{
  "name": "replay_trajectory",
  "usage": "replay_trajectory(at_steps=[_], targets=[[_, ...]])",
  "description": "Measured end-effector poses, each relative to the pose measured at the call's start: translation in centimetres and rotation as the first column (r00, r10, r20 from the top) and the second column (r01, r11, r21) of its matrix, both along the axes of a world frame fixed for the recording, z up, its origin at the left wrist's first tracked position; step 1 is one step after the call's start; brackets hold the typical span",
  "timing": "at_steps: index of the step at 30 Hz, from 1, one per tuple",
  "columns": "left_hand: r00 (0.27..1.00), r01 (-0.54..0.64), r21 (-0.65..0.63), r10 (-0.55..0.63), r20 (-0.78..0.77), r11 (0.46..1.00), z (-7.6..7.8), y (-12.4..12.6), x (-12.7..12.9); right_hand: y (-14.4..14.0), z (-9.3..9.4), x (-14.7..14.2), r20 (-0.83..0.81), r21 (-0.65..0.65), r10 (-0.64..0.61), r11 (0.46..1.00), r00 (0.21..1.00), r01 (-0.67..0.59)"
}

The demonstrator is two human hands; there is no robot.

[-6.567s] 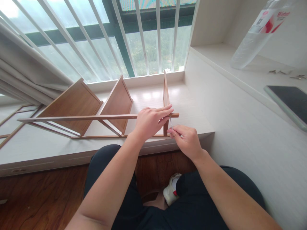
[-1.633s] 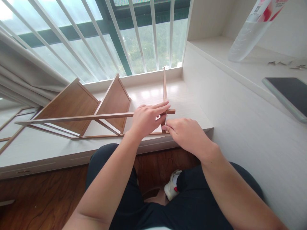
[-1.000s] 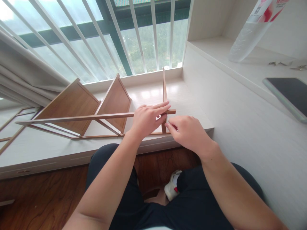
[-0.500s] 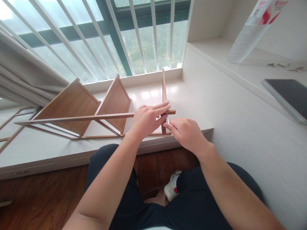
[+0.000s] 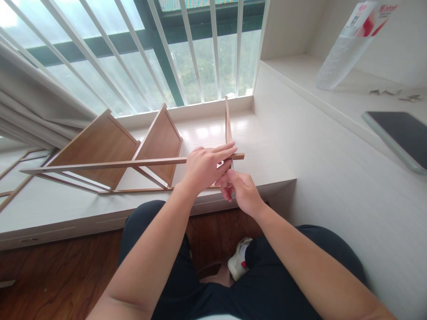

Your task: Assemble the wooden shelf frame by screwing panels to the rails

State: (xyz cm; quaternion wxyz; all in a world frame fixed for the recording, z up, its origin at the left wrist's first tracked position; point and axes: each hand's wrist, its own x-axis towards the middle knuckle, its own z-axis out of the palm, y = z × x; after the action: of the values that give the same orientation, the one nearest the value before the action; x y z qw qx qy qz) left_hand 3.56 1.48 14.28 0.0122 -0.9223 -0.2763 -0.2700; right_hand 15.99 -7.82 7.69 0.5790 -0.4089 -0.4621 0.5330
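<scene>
A brown wooden shelf frame [image 5: 110,165] lies on its side on the white window ledge, its slanted shelf panels [image 5: 160,144] standing up. My left hand [image 5: 208,164] rests over the upper rail near its right end, fingers closed around the joint with an upright crosspiece [image 5: 228,120]. Just below that joint, my right hand [image 5: 243,189] pinches a thin silver metal tool [image 5: 232,165]. Only a short length of the tool shows; its working end is hidden behind my fingers, so I cannot tell its exact kind.
A white side cabinet [image 5: 333,146] rises at the right. On its shelf are a water bottle [image 5: 347,58], a phone [image 5: 400,138] and several small metal pieces [image 5: 383,92]. A barred window [image 5: 200,58] lies beyond the ledge; a grey curtain [image 5: 33,98] hangs left.
My right hand has swung left and a little down, its fingers now curled under the joint around the tool. My left hand and the frame have stayed put.
</scene>
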Motion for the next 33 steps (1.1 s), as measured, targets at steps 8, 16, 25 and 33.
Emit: replay_trajectory(at_steps=[8, 16, 25, 33], targets=[[1.0, 0.008, -0.01, -0.008, 0.017, 1.0, -0.1, -0.1, 0.0, -0.3, 0.1, -1.3, -0.341, -0.082, 0.056, 0.993, 0.938, -0.089], [1.0, 0.002, -0.017, -0.002, 0.019, 1.0, -0.4, 0.1, -0.2, -0.7, 0.3, 0.3, 0.078, 0.054, -0.1, 0.994, 0.992, 0.096], [1.0, -0.004, -0.005, 0.004, 0.024, 1.0, -0.5, 0.1, -0.1, -1.1, 1.4, 2.1, 0.529, 0.148, -0.167, 0.984, 0.832, 0.103], [1.0, -0.002, -0.02, 0.002, 0.02, 1.0, -0.3, 0.0, 0.0, -0.6, 2.6, 3.1, 0.697, 0.163, -0.118, 0.987, 0.707, 0.004]])
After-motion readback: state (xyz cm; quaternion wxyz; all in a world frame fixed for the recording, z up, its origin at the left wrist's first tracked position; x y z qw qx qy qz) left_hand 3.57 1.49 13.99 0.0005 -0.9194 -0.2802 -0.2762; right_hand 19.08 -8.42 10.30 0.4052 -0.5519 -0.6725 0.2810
